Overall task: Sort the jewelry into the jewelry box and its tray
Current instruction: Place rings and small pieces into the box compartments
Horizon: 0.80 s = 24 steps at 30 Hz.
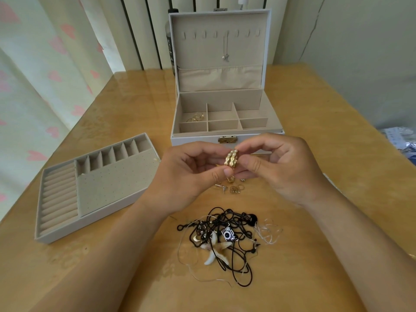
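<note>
My left hand (191, 174) and my right hand (279, 170) pinch a pair of gold hoop earrings with pearls (231, 160) between them, just in front of the open white jewelry box (247, 135). Gold rings (195, 117) lie in the box's back left compartment, and a silver necklace (225, 49) hangs from a hook in the lid. The removed tray (94, 224) sits to the left with ring rolls, small slots and a dotted pad. Small gold earrings (234, 189) lie on the table under my hands. A tangle of black cord necklaces (225, 235) lies nearer me.
The wooden table (315, 244) runs to a curtain with pink hearts (45, 75) on the left and a wall behind. A dark bottle (170, 48) stands behind the box's lid. Packaged items (403, 140) lie at the table's right edge.
</note>
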Tool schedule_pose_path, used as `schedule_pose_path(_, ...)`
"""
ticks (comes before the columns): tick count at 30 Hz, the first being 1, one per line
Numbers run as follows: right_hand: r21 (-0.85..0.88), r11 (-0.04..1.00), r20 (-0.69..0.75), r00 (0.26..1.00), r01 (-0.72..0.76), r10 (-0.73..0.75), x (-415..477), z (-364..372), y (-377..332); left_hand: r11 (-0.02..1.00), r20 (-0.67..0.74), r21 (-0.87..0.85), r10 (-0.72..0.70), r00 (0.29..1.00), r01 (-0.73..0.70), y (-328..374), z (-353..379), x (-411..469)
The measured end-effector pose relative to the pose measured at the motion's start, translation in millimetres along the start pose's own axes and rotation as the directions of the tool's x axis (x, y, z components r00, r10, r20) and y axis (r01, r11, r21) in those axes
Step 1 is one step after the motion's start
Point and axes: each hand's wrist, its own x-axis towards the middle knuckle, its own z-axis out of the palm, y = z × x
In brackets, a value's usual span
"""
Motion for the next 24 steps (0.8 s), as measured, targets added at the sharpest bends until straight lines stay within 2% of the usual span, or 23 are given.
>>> schedule_pose_path(4, -0.002, 1.000, -0.046, 0.999, -0.015, 0.015, 0.6, -0.9, 0.2, 0.999, 0.025, -0.051, 0.003, 1.000, -0.002, 2.1, 0.8, 0.3)
schedule_pose_path(9, -0.057, 0.998, -0.051, 0.999, 0.001, -0.004, 0.3, -0.9, -1.6, 0.999, -0.025, -0.032, -0.011, 1.000, 0.010, -4.8, 0.3, 1.0)
schedule_pose_path(12, -0.116, 0.992, -0.036, 0.998, 0.056, -0.060, -0.6, 0.6, -1.1, 0.999, -0.061, 0.030, 0.015, 0.998, -0.013, -6.6, 1.2, 1.6)
schedule_pose_path(16, -0.206, 0.972, -0.009, 0.993, 0.116, -0.120, -2.6, 5.0, 1.7, 0.978, -0.112, 0.201, 0.087, 0.990, -0.063, -9.6, 2.2, 1.6)
schedule_pose_path(24, -0.169, 0.979, 0.056, 0.992, 0.117, -0.109, -5.4, 15.0, 3.6, 0.974, -0.103, 0.215, 0.097, 0.990, -0.073, -9.3, 3.2, -0.9)
